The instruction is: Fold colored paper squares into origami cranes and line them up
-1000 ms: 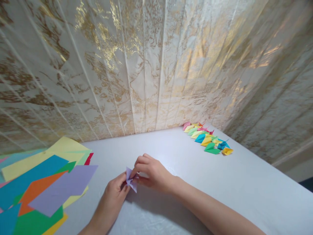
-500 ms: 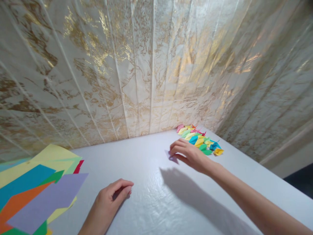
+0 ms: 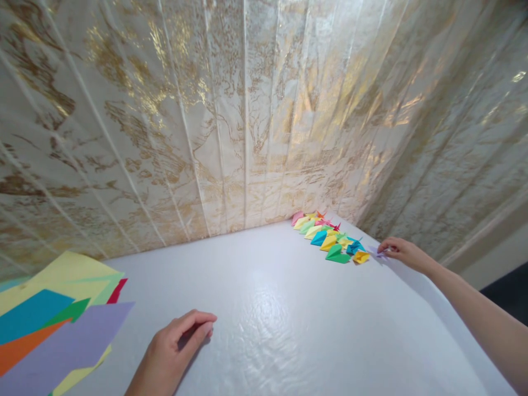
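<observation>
"What's in the right grip (image 3: 402, 255)?"
"A lilac paper piece (image 3: 380, 254), pinched, half hidden, near the yellow fold (image 3: 361, 257) by the bench (image 3: 309, 308) edge."
"And the left grip (image 3: 175, 341)?"
"Loosely closed; forearm's out of sight."

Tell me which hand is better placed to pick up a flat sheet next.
Probably the left hand: it is nearer the flat sheets and shows nothing in its grasp, while the right hand is farther off, at a purple folded paper beside the colourful folded pieces.
</observation>
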